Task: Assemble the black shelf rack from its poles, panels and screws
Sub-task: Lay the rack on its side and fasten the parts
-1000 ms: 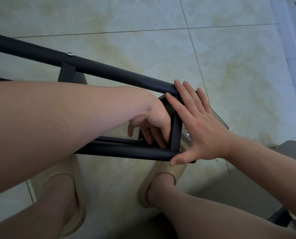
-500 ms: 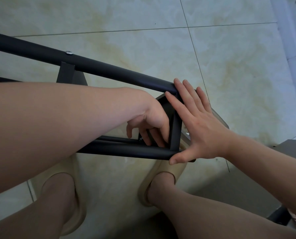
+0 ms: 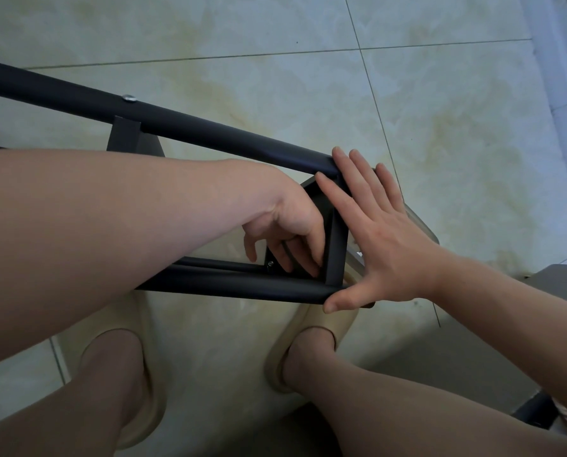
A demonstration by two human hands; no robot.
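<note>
Above the person's slippers [image 3: 308, 323], the black rack [image 3: 209, 135] lies on its side, long poles [image 3: 242, 286] running from far left to the right hand [image 3: 384, 239], pressed flat on its end. The left hand [image 3: 290, 222] curls its fingers inside by a screw [image 3: 270, 264]; I cannot tell if they hold anything. Both hands have stayed put.

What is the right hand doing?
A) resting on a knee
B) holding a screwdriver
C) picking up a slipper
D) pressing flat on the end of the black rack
D: the right hand lies with straight, spread fingers against the end of the black rack, its thumb at the lower pole.
</note>
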